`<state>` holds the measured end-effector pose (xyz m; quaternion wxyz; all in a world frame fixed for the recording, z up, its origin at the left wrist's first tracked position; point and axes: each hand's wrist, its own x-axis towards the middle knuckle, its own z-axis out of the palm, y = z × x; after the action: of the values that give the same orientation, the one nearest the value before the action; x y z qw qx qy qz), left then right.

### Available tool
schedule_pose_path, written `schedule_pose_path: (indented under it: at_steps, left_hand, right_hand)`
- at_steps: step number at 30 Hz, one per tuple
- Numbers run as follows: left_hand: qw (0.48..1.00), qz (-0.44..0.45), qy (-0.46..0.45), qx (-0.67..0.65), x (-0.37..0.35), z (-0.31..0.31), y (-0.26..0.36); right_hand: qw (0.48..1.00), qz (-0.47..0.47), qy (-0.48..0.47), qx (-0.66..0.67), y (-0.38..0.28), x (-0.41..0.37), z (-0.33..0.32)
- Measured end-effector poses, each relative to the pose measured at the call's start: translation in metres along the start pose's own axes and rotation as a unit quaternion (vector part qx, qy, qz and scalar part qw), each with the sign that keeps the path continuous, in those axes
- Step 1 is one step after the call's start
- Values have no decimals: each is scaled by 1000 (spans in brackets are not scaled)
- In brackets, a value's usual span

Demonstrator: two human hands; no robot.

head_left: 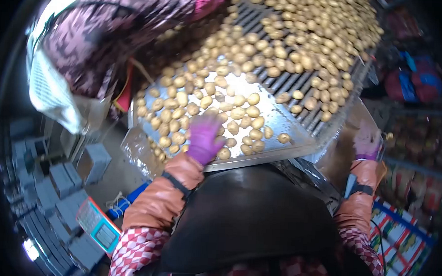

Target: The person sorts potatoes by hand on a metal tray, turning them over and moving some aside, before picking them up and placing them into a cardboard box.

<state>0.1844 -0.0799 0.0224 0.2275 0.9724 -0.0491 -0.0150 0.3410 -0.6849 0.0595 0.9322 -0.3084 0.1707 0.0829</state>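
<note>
My left hand (205,136), in a purple glove, is over the near edge of a metal tray (304,147), among loose potatoes (238,113). Motion smears its fingers against the potatoes around them. Off to the right, my right hand (367,137), gloved too, is at the outer side of a brown box (340,143) below the tray's corner. Its fingers are blurred, and I cannot tell whether they grip the box. Beyond the tray, more potatoes lie on a slatted metal rack (301,104).
Another person's patterned sleeve (102,39) reaches over the potatoes from the upper left. Clear plastic (140,152) hangs by the tray's left corner. A scale with a display (103,234) stands at lower left, near stacked grey boxes (68,180). Printed cartons (399,244) lie at lower right.
</note>
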Motion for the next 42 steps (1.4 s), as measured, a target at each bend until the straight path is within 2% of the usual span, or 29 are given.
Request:
schedule_pose_path:
  at_steps: [1, 3, 5, 6, 7, 9, 10, 13, 14, 15, 16, 17, 18, 19, 21, 23, 24, 27, 29, 31, 33, 35, 36, 37, 39, 41, 42]
  left_hand:
    - [997, 71, 6, 6, 2, 9, 6]
    - [989, 141, 9, 48, -10, 19, -13]
    - [994, 78, 32, 71, -28, 4, -36]
    - [995, 46, 42, 81, -40, -3, -43]
    - [997, -26, 36, 67, -51, -9, -42]
    - [986, -157, 27, 39, -66, -23, -41]
    - [975, -147, 149, 74, -64, -25, -40]
    - [978, -187, 77, 42, -51, -28, -17]
    - [988, -151, -16, 13, -42, -25, -10]
    - [997, -77, 17, 5, -42, -14, -17]
    - [999, -4, 50, -4, -43, 8, -27]
    - [994, 70, 83, -11, -42, 19, -33]
    - [998, -35, 48, 17, -48, 22, -47]
    - [984, -121, -11, 132, -46, 21, -60]
    - [957, -238, 157, 56, -56, -6, -65]
    - [938, -259, 192, 131, -58, -8, -69]
    - [926, -267, 207, 170, -57, -10, -71]
    - [955, -216, 193, 61, -18, -13, -64]
    - [974, -189, 127, -13, 35, -46, -43]
    - [971, -21, 237, -34, 76, -16, -73]
    - [980, -48, 164, -97, 121, -25, -98]
    - [948, -155, 266, 75, 156, -18, -108]
    - [959, -159, 223, 65, 162, -13, -111]
    - [979, -172, 55, 95, 156, -21, -88]
    - [979, -18, 139, 147, 111, 10, -70]
    - [984, 13, 123, 131, 62, -2, -44]
    - [992, -3, 97, 86, 41, -10, -39]
  right_hand:
    - [993, -37, 116, -5, 69, -5, 55]
    - [984, 60, 148, -77, 154, 15, 75]
    - [941, 178, 49, -282, 207, -5, 139]
    - [918, 203, -23, -340, 219, -3, 144]
    - [887, 226, -97, -392, 230, -2, 148]
    - [871, 237, -111, -415, 243, 1, 158]
    - [865, 234, -118, -428, 247, 4, 165]
    - [836, 215, -127, -489, 270, 12, 194]
    - [823, 205, -147, -508, 290, 11, 208]
    - [810, 195, -165, -528, 303, 16, 218]
    - [769, 102, -291, -559, 320, 38, 202]
    - [775, 115, -313, -536, 327, 37, 222]
    - [729, 64, -321, -601, 329, 52, 232]
    - [678, 12, -324, -660, 331, 69, 241]
    - [684, -68, -329, -647, 327, 108, 262]
    - [609, -200, -256, -724, 330, 155, 269]
    - [487, -334, -211, -779, 345, 188, 249]
    - [219, -146, -247, -933, 373, 110, 290]
    - [227, -153, -380, -884, 392, 78, 260]
    - [325, -211, -487, -783, 403, 51, 218]
    - [321, -179, -529, -765, 392, 37, 218]
    - [318, -141, -566, -747, 377, 26, 224]
    - [317, -122, -575, -744, 367, 22, 223]
    - [321, -100, -581, -741, 358, 18, 222]
    - [325, -60, -587, -739, 340, 10, 218]
    - [329, -16, -585, -741, 327, 7, 207]
    - [328, 7, -584, -742, 322, 5, 204]
